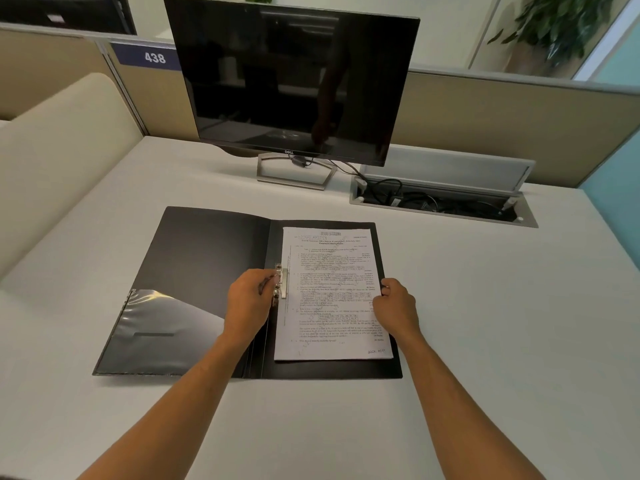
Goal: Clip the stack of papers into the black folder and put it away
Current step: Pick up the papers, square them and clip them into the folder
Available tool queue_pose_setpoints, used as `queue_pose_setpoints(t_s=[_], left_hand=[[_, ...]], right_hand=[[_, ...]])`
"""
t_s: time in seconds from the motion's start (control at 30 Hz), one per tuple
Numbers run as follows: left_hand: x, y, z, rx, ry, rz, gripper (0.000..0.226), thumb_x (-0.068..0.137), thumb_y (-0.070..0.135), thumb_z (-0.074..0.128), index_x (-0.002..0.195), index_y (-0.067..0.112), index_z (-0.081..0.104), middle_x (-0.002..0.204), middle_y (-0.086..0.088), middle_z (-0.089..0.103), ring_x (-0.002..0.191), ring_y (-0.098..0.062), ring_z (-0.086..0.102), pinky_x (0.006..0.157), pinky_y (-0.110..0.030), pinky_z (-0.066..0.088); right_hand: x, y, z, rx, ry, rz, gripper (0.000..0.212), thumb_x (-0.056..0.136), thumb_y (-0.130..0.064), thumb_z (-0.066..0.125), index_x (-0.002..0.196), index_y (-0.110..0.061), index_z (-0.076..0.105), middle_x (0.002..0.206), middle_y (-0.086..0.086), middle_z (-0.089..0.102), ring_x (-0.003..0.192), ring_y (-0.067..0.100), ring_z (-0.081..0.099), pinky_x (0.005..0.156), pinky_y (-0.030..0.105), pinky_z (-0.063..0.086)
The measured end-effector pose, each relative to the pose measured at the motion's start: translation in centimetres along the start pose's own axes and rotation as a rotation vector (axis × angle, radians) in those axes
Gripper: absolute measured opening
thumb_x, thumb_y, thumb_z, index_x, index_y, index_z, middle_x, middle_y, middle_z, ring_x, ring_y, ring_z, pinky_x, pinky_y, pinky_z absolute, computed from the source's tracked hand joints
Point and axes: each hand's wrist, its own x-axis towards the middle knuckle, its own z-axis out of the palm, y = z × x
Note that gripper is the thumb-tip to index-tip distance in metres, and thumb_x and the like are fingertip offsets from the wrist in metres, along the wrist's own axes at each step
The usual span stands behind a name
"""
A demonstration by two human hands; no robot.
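Black folder point(214, 271) lies open; your left hand point(247, 303) fingers pinch its metal clip point(282, 284), right hand point(394, 303) fingers grip the papers' point(332, 296) edge.

An office cubicle is shown. A pale desk point(485, 306) is enclosed by beige partition panels point(502, 109), and a blue plate point(149, 57) numbered 438 is fixed to one of them. A dark monitor point(291, 84) is set at the back of the desk, beside an open cable tray point(443, 202) filled with wires. Potted plants point(554, 29) are seen beyond the partitions.
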Motion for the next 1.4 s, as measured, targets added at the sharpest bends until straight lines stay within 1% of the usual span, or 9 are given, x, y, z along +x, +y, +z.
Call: queue_pose_setpoints(t_s=[0.07,0.2,0.33,0.5,0.73,0.93,1.07,1.2,1.4], left_hand=[[-0.4,0.1,0.1,-0.018,0.023,-0.012,0.023,0.093,0.022,0.060,0.109,0.010,0.069,0.105,-0.007,0.071,0.092,-0.019,0.065,0.083,-0.030,0.053],[-0.9,0.0,0.3,-0.017,0.029,-0.011,0.019,0.094,0.020,0.058,0.105,0.009,0.070,0.099,-0.006,0.072,0.085,-0.016,0.064,0.071,-0.018,0.046],[-1.7,-0.3,0.6,0.027,0.028,0.008,0.021,0.095,0.021,0.055,0.106,0.009,0.069,0.103,-0.008,0.071,0.084,-0.014,0.060,0.073,-0.023,0.048],[-3.4,-0.6,1.5,0.129,0.046,0.083,0.028,0.091,0.022,0.059,0.110,0.005,0.068,0.115,-0.013,0.068,0.101,-0.028,0.063,0.088,-0.027,0.043],[-4.5,-2.6,1.9,0.345,-0.025,0.145,0.046,0.085,0.045,0.051,0.108,0.011,0.072,0.113,-0.008,0.071,0.096,-0.027,0.065,0.088,-0.040,0.052],[-5.0,-3.2,2.3,0.420,-0.094,0.183,0.046,0.086,0.042,0.050,0.108,0.008,0.072,0.112,-0.008,0.071,0.097,-0.027,0.065,0.088,-0.040,0.053],[-5.0,-2.8,2.4,0.442,-0.118,0.176,0.050,0.091,0.044,0.041,0.106,0.008,0.071,0.108,-0.008,0.072,0.092,-0.025,0.065,0.084,-0.038,0.052],[-5.2,-2.6,2.4,0.452,-0.118,0.174,0.072,0.092,0.056,0.018,0.106,0.008,0.070,0.107,-0.007,0.072,0.091,-0.025,0.064,0.085,-0.037,0.052],[-5.0,-2.7,2.2,0.457,-0.116,0.174,0.082,0.091,0.062,0.009,0.108,0.010,0.069,0.110,-0.005,0.071,0.093,-0.025,0.063,0.090,-0.038,0.051]], right_hand=[[0.1,-0.1,-0.1,-0.022,-0.022,-0.001,0.030,0.096,-0.014,0.050,0.126,-0.012,0.049,0.128,0.008,0.060,0.092,0.016,0.054,0.072,0.026,0.046],[0.2,-0.2,-0.2,-0.046,-0.032,0.001,0.029,0.096,-0.014,0.050,0.124,-0.012,0.048,0.128,0.008,0.060,0.095,0.018,0.057,0.074,0.027,0.049],[0.0,-0.1,-0.3,-0.053,-0.040,-0.001,0.030,0.095,-0.013,0.050,0.125,-0.012,0.048,0.129,0.008,0.060,0.104,0.023,0.060,0.077,0.029,0.051],[-0.2,0.3,-0.1,-0.104,-0.036,-0.042,0.031,0.093,-0.017,0.055,0.123,-0.013,0.047,0.127,0.007,0.061,0.102,0.023,0.062,0.071,0.025,0.048],[-0.9,0.9,0.7,-0.176,0.006,-0.084,0.036,0.094,-0.013,0.053,0.129,-0.011,0.045,0.131,0.008,0.058,0.106,0.024,0.062,0.062,0.014,0.043],[-0.9,1.1,1.4,-0.196,0.034,-0.141,0.030,0.091,-0.011,0.055,0.121,-0.010,0.052,0.123,0.008,0.062,0.088,0.014,0.054,0.070,0.022,0.052],[-0.6,1.5,1.9,-0.208,0.050,-0.158,0.031,0.092,-0.012,0.053,0.122,-0.011,0.052,0.122,0.007,0.060,0.087,0.012,0.051,0.073,0.025,0.053],[-0.4,2.4,2.9,-0.240,0.079,-0.196,0.026,0.091,-0.020,0.057,0.115,-0.016,0.052,0.120,0.007,0.060,0.098,0.017,0.056,0.082,0.036,0.058],[-0.7,3.1,3.6,-0.390,0.114,-0.275,0.025,0.094,-0.021,0.051,0.117,-0.012,0.052,0.123,0.009,0.057,0.114,0.023,0.047,0.093,0.038,0.051]])
